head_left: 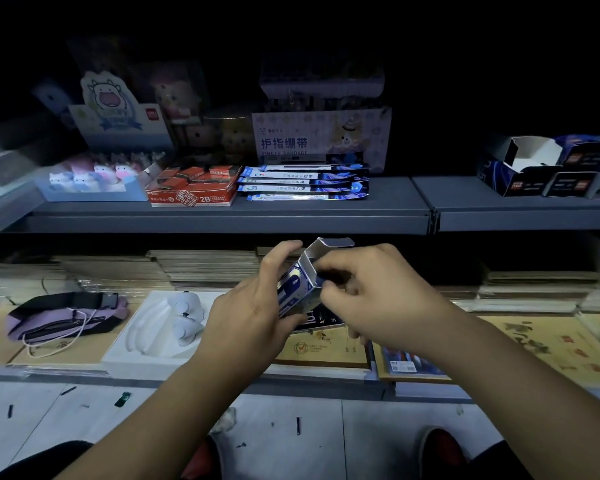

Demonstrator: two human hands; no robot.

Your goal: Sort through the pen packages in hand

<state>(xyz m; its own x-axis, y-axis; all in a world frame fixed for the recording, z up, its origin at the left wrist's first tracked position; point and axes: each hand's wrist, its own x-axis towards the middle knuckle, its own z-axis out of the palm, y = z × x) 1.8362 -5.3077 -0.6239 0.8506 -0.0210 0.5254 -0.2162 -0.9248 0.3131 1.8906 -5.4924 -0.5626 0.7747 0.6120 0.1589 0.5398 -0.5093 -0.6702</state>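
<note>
From the head camera, your left hand (253, 306) wraps the blue and silver carton (297, 285) from the left side, thumb along the lower edge and fingers over the top, so that grip is clamped on the box. The carton is tilted, its open end up and away from you, with the silver flap (329, 244) standing free above it. Your right hand (371, 299) is at the carton's right edge, fingers curled and pinching the rim near the opening; what lies under the fingertips is hidden. The carton's print is too blurred to read. You hold it in the air just in front of the lower shelf (326, 374), above a tan booklet (323, 348) with a red check mark.

On the lower shelf to the left lie a purple and black pouch (63, 315) with a white cord and a white moulded tray (160, 327) holding white round pieces.

On the upper shelf (229, 213) a red box (193, 187) reads "2B". Just right of it lies a stack of blue packs (305, 183). Behind them a pale display box (321, 138) reads "护指绷带" and "FINGER BANDAGE". At far left a light blue tray (90, 181) carries small cow figures. At far right stand open dark cartons (548, 166).
</note>
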